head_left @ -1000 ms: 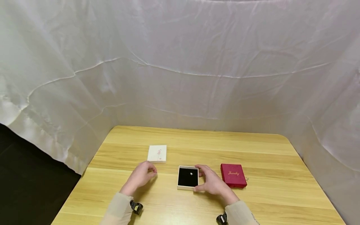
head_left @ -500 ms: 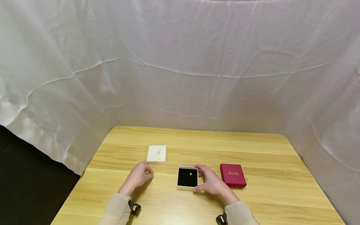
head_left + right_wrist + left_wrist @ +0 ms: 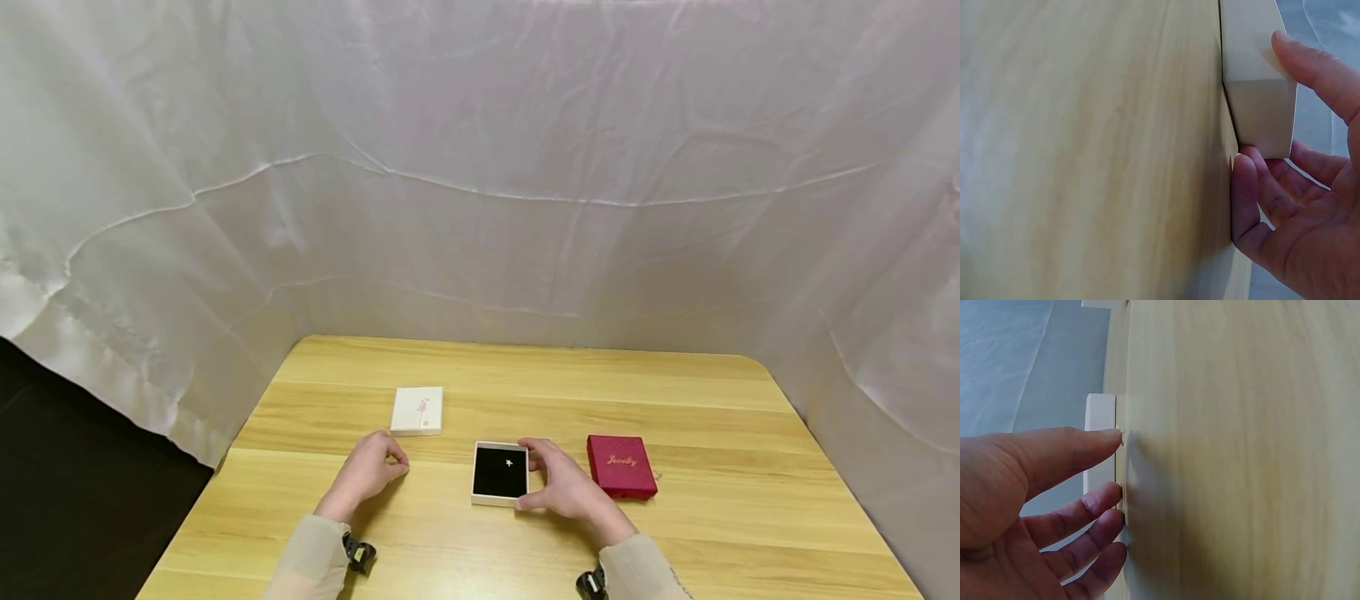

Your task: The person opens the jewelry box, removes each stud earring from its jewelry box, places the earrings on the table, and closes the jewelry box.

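In the head view my right hand (image 3: 558,481) holds an open white jewelry box (image 3: 500,503) by its right end. Thumb and fingers lie on opposite sides of the box (image 3: 1260,112) in the right wrist view. A small silvery star-shaped piece (image 3: 509,462) sits on the black insert (image 3: 497,477). My left hand (image 3: 369,468) rests low over the table, left of the box, with loosely bent fingers. Its thumb and visible fingertips (image 3: 1109,492) stand apart at the tabletop. A tiny thin piece (image 3: 1123,437) shows at the thumb tip; I cannot tell what it is.
A white lid (image 3: 417,410) with a pink flower print lies just beyond my left hand. To the right of my right hand is a closed red box (image 3: 622,467) lettered "Jewelry". Pale curtains (image 3: 480,250) surround the wooden table (image 3: 720,533).
My left hand has drawn slightly to the left and then stayed there. The right hand and the white box have stayed in place.
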`<state>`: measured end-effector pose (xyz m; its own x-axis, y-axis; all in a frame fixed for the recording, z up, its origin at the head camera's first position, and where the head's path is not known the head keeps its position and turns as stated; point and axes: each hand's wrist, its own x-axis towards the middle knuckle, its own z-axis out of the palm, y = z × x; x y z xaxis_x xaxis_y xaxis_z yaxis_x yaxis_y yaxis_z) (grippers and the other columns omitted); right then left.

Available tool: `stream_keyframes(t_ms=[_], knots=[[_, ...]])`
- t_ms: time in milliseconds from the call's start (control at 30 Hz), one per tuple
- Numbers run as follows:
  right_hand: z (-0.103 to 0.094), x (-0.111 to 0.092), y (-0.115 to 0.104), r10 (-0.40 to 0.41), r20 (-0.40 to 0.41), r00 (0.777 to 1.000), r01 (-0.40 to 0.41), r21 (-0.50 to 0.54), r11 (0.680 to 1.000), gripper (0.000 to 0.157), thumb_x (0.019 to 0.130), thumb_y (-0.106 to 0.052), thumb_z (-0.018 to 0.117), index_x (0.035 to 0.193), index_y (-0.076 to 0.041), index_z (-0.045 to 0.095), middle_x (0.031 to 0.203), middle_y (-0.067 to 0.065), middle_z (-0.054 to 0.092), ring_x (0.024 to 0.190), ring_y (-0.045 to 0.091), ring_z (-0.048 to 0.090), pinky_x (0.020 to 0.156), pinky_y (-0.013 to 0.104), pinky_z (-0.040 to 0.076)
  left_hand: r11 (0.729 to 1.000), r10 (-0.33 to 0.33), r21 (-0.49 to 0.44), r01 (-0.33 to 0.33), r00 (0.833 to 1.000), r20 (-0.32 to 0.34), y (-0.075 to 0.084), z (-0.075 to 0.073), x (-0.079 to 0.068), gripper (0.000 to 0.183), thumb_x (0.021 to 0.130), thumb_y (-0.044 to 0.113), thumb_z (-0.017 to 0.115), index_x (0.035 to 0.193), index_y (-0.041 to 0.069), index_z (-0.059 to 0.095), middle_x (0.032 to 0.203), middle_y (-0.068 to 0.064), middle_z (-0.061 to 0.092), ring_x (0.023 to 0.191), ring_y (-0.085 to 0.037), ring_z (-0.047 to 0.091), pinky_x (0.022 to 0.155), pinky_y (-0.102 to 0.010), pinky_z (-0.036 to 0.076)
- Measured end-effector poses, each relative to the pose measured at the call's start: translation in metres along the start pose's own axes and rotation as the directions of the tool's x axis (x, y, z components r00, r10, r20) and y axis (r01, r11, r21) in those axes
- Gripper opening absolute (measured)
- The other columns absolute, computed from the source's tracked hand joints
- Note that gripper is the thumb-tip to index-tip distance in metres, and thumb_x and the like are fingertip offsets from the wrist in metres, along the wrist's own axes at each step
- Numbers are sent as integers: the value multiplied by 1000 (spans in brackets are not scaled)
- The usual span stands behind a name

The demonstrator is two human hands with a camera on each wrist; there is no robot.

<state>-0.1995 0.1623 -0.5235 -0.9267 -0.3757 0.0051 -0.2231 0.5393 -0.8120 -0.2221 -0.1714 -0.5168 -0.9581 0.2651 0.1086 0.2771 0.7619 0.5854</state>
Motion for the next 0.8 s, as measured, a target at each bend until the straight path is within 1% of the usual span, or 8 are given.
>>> stream_keyframes(t_ms=[200, 333, 467, 600, 667, 800], knots=[[1, 0, 0, -4, 2, 1000, 4, -3, 1000, 89, 65, -20, 92, 139, -2, 47, 125, 9, 55, 107, 27, 56, 98, 52, 41, 1000, -1, -3, 1, 1000, -10, -2, 1, 0, 16, 74, -2, 81, 68, 10, 72, 79, 2, 59, 81, -19, 56, 77, -41, 49], [0, 0, 0, 1, 1, 1000, -1, 5, 1000, 89, 65, -19, 92, 140, -2, 47, 126, 10, 55, 108, 28, 56, 98, 52, 40, 1000, -8, 3, 8, 1000, -5, -2, 0, 0, 15, 75, -1, 80, 70, 10, 73, 81, 1, 60, 82, -19, 57, 77, -41, 50], [1, -1, 0, 4, -2, 1000, -4, 11, 1000, 89, 65, -18, 92, 140, -1, 47, 125, 10, 55, 108, 28, 57, 99, 53, 39, 999, -36, -13, 36, 999, 10, -1, -1, -2, 11, 74, 1, 81, 81, 7, 74, 88, -4, 63, 85, -22, 59, 79, -44, 52], [1, -2, -2, 5, -8, 1000, -5, 4, 1000, 89, 66, -20, 92, 140, -1, 46, 128, 11, 55, 109, 29, 57, 100, 55, 39, 996, -68, -64, 69, 997, 20, 4, -2, -5, 25, 74, 4, 82, 97, 1, 73, 96, -8, 64, 90, -26, 61, 83, -45, 53], [1, -2, -2, 5, -11, 1000, -4, 5, 1000, 89, 66, -21, 91, 141, -1, 46, 130, 12, 54, 110, 30, 57, 101, 55, 39, 994, -68, -84, 68, 998, 14, 8, -3, -6, 30, 75, 5, 81, 103, 0, 70, 100, -9, 64, 93, -27, 62, 84, -45, 53], [1, -4, -4, 0, -11, 1000, 0, 8, 1000, 92, 66, -22, 91, 142, -1, 45, 135, 14, 51, 112, 30, 56, 101, 54, 40, 994, -35, -106, 34, 999, -11, 22, -2, -9, 32, 78, 7, 80, 107, 0, 68, 107, -12, 64, 96, -31, 63, 84, -46, 53]])
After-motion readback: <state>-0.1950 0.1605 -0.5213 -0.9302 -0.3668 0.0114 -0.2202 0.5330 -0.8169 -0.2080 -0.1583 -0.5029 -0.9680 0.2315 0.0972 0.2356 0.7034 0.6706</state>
